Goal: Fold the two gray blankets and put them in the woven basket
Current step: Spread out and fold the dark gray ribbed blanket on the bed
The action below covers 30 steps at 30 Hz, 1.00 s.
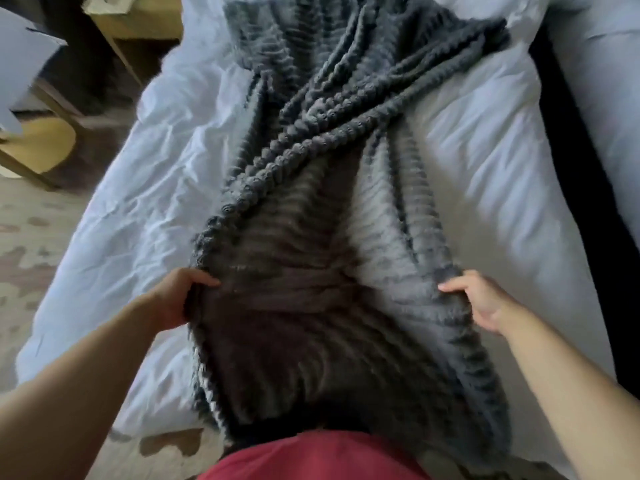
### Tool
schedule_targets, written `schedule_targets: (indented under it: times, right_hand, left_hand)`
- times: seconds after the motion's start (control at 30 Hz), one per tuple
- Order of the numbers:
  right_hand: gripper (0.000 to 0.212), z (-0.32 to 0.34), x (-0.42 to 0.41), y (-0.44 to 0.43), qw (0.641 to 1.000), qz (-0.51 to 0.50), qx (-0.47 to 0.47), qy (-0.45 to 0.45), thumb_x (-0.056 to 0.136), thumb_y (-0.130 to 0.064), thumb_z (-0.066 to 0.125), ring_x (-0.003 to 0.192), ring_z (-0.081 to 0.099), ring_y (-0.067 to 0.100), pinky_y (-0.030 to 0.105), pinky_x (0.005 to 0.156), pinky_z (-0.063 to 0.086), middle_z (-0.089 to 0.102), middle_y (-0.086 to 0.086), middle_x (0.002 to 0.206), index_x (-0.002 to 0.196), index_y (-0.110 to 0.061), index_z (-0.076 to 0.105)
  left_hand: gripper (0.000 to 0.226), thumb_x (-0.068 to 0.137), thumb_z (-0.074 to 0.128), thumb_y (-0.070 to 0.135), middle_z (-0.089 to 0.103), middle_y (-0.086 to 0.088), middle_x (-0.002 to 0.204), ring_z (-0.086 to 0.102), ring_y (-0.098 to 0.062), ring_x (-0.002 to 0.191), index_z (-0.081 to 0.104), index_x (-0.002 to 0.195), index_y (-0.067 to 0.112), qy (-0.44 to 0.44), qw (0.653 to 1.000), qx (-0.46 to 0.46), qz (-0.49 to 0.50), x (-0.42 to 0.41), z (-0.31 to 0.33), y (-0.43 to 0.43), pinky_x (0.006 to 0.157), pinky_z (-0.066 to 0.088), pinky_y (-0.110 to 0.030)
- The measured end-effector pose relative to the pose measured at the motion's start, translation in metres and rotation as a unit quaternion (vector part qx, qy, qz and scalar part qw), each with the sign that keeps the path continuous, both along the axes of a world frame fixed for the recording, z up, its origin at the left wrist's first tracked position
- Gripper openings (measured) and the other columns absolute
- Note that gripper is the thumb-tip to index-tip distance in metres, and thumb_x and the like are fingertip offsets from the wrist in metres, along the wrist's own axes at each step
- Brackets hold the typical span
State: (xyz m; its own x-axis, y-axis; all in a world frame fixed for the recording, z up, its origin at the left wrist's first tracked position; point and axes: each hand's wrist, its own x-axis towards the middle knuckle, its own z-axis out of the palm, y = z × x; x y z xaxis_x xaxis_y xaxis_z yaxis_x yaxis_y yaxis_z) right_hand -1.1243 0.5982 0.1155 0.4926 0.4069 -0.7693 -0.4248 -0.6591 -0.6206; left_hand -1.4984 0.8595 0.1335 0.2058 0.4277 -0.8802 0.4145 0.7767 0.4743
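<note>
Atop bed (485,150) beside chair (45,147): gray blanket (311,237), left hand (173,299), right hand (481,303) clenched around edges.

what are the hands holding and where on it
Both hold the gray blanket: left hand grips its left edge, right hand its right edge.

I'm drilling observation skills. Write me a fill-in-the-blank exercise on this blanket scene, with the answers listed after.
The gray blanket lies stretched along the ____.
The left hand grips the blanket's ____ edge; the right hand grips the opposite one.
The garment at the bottom of the view is ____.
Missing words: bed; left; red.
</note>
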Motion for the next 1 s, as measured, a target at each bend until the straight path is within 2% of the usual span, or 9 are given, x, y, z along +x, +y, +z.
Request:
schedule_targets:
  times: [0.13,0.3,0.4,0.5,0.6,0.7,0.77,0.87,1.0]
  right_hand:
    - [0.023,0.051,-0.005,0.027,0.999,0.022,0.025,0.025,0.084,-0.036,0.069,0.071,0.072,0.024,0.038,0.072,0.058,0.076,0.007,0.08,0.089,-0.014,0.073]
    - [0.031,0.082,0.018,0.007,0.97,-0.111,0.205,0.064,0.089,-0.008,0.05,0.071,0.074,0.024,0.038,0.055,0.059,0.076,0.011,0.079,0.077,-0.005,0.078]
    - [0.024,0.086,0.016,0.003,0.976,-0.129,0.173,0.034,0.082,-0.015,0.055,0.065,0.072,0.027,0.041,0.058,0.06,0.074,0.012,0.073,0.074,-0.009,0.077]
    - [0.022,0.098,0.014,0.013,0.989,-0.07,0.129,-0.003,0.094,-0.032,0.053,0.078,0.067,0.029,0.042,0.073,0.055,0.072,0.01,0.082,0.094,-0.017,0.069]
    - [0.027,0.108,0.018,0.014,0.979,-0.08,0.188,-0.013,0.096,-0.024,0.05,0.078,0.072,0.028,0.038,0.06,0.059,0.075,0.01,0.087,0.093,-0.011,0.074]
    - [0.024,0.098,0.019,0.003,0.971,-0.143,0.193,0.011,0.09,-0.019,0.052,0.073,0.073,0.028,0.039,0.053,0.058,0.075,0.013,0.084,0.088,-0.007,0.073]
    - [0.023,0.083,0.014,0.002,0.983,-0.129,0.132,-0.018,0.089,-0.031,0.058,0.077,0.072,0.028,0.043,0.061,0.059,0.075,0.009,0.087,0.095,-0.013,0.069]
    - [0.044,0.056,0.001,0.005,0.988,-0.061,0.03,-0.136,0.087,-0.046,0.065,0.111,0.06,0.027,0.044,0.097,0.047,0.061,-0.003,0.118,0.122,-0.02,0.063]
    - [0.034,0.015,-0.022,-0.018,0.946,0.157,-0.11,-0.261,0.093,-0.012,0.056,0.088,0.058,0.026,0.034,0.08,0.046,0.06,0.007,0.105,0.127,-0.007,0.058]
  left_hand:
    - [0.039,0.084,0.062,0.044,0.075,-0.012,0.086,0.073,-0.023,0.069,0.077,0.085,0.008,-0.038,0.996,0.035,-0.068,0.014,0.036,-0.002,0.059,0.06,-0.034]
    - [0.019,0.089,0.053,0.017,0.075,-0.007,0.076,0.072,-0.02,0.065,0.065,0.099,0.007,-0.169,0.968,0.102,0.152,-0.002,0.047,0.005,0.063,0.06,-0.033]
    - [0.026,0.089,0.055,0.032,0.074,-0.01,0.077,0.071,-0.024,0.07,0.065,0.098,0.009,-0.123,0.98,0.076,0.138,-0.009,0.046,0.002,0.063,0.058,-0.032]
    - [0.037,0.089,0.06,0.044,0.075,-0.011,0.084,0.072,-0.023,0.074,0.066,0.102,0.011,-0.105,0.984,0.105,0.1,0.001,0.056,0.004,0.059,0.057,-0.031]
    - [0.043,0.092,0.055,0.032,0.072,-0.01,0.101,0.071,-0.019,0.085,0.058,0.125,0.005,-0.2,0.961,0.135,0.134,0.001,0.061,0.011,0.066,0.059,-0.03]
    - [0.041,0.092,0.052,0.032,0.074,-0.008,0.089,0.072,-0.019,0.076,0.06,0.123,0.007,-0.238,0.956,0.105,0.134,-0.006,0.055,0.009,0.068,0.06,-0.031]
    - [0.037,0.091,0.055,0.045,0.075,-0.006,0.085,0.071,-0.018,0.073,0.066,0.108,0.013,-0.186,0.971,0.11,0.099,0.001,0.05,0.001,0.068,0.058,-0.032]
    - [0.033,0.084,0.065,0.05,0.073,-0.005,0.073,0.068,-0.019,0.062,0.067,0.087,0.017,-0.044,0.974,0.202,0.095,0.017,0.034,-0.008,0.056,0.055,-0.028]
    - [0.036,0.09,0.059,0.042,0.064,-0.009,0.072,0.063,-0.03,0.075,0.067,0.074,0.011,0.191,0.912,0.327,-0.159,0.0,-0.009,-0.021,0.067,0.046,-0.03]
